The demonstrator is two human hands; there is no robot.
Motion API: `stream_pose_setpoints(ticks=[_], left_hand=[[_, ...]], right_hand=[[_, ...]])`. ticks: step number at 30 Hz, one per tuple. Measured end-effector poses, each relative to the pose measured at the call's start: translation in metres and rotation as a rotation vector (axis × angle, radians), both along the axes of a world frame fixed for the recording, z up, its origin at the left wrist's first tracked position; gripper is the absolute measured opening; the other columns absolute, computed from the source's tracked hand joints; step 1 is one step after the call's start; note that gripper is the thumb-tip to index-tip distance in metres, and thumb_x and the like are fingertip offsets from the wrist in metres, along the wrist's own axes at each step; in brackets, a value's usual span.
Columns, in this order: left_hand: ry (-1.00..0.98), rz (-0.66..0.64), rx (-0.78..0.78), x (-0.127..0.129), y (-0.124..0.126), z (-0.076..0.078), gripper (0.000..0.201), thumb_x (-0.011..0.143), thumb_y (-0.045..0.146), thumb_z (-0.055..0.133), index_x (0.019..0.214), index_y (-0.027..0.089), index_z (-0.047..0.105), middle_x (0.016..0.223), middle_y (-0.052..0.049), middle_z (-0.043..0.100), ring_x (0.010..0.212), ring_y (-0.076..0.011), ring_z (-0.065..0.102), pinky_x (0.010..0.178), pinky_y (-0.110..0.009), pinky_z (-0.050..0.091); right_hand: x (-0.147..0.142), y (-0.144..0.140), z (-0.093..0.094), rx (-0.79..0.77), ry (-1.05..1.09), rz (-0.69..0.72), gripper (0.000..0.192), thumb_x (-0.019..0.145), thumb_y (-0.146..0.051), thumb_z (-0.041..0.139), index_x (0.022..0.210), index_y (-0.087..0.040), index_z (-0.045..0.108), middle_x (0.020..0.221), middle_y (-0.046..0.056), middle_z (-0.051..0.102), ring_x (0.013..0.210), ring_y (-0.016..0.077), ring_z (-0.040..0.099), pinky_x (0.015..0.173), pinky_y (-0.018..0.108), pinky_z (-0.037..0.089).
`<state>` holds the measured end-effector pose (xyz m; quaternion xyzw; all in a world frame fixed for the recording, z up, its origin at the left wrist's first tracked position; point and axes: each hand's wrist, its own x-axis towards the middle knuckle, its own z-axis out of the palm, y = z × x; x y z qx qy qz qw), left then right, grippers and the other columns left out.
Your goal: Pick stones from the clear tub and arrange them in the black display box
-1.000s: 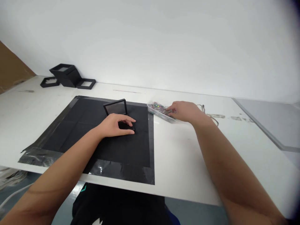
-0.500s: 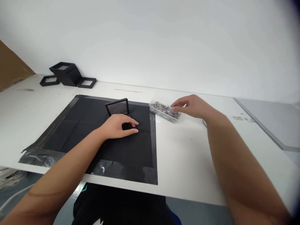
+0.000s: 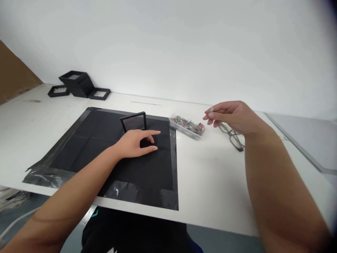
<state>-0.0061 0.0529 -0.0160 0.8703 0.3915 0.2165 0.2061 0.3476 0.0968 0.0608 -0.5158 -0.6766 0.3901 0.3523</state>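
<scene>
Lifted since the earlier frames, the right hand (image 3: 234,116) has left the clear plastic tray of small colourful parts (image 3: 187,125) and now hovers above the white bench (image 3: 210,175), while the left hand (image 3: 135,143) has stayed on the black mat and straightened its forefinger.

Far left, at the back of the bench, lie several black square frames and a black box (image 3: 76,84). Nearer, a large black mat taped at its edges (image 3: 100,147) covers the bench in front of the person. On it stands a small black case with its square lid tilted upright (image 3: 133,122). The left hand rests on the mat just in front of that lid, over the case's dark base, thumb and forefinger spread apart around it; the base is mostly hidden.

Right of the mat's edge sits the tray, its long axis running diagonally away to the left. The right hand is just right of it, fingers (image 3: 210,110) pinched on something small and pale, too small to identify. Grey-framed glasses (image 3: 233,135) lie beneath that hand.
</scene>
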Motion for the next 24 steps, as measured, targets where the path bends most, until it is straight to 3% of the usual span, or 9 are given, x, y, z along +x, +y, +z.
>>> stream_pose_setpoints(ticks=[8, 12, 17, 24], left_hand=[[-0.01, 0.011, -0.018, 0.0004, 0.0012, -0.0027, 0.056, 0.084, 0.049, 0.067, 0.135, 0.032, 0.055, 0.105, 0.003, 0.074, 0.094, -0.0158, 0.068, 0.083, -0.028, 0.051], [-0.007, 0.012, -0.025, 0.0012, 0.0009, -0.002, 0.055, 0.083, 0.046, 0.069, 0.135, 0.032, 0.056, 0.105, 0.002, 0.074, 0.094, -0.016, 0.067, 0.076, -0.026, 0.051], [-0.021, 0.006, -0.029, 0.0027, 0.0, -0.0022, 0.054, 0.083, 0.046, 0.07, 0.133, 0.031, 0.058, 0.106, 0.001, 0.074, 0.096, -0.0171, 0.066, 0.082, -0.029, 0.051], [-0.097, 0.031, -0.121, 0.0058, -0.0004, -0.0042, 0.045, 0.087, 0.047, 0.065, 0.128, 0.029, 0.063, 0.105, -0.001, 0.074, 0.098, -0.0178, 0.064, 0.071, -0.026, 0.05]], right_hand=[[0.0044, 0.0051, -0.0055, -0.036, 0.017, 0.007, 0.024, 0.067, -0.039, 0.084, 0.071, -0.021, 0.068, 0.073, 0.005, 0.071, 0.065, 0.0167, 0.065, 0.052, 0.029, 0.046], [0.0039, 0.0073, -0.0087, -0.064, 0.101, 0.032, 0.025, 0.067, -0.037, 0.082, 0.071, -0.023, 0.063, 0.071, 0.002, 0.068, 0.064, 0.0153, 0.061, 0.048, 0.026, 0.041], [0.0004, 0.0051, -0.0076, -0.096, 0.192, 0.049, 0.025, 0.067, -0.036, 0.079, 0.077, -0.024, 0.059, 0.073, 0.001, 0.065, 0.06, 0.0137, 0.057, 0.047, 0.027, 0.037], [0.0011, 0.0026, -0.0067, -0.095, 0.271, 0.087, 0.031, 0.077, -0.053, 0.068, 0.074, -0.024, 0.056, 0.077, 0.003, 0.063, 0.062, 0.015, 0.056, 0.049, 0.029, 0.037]])
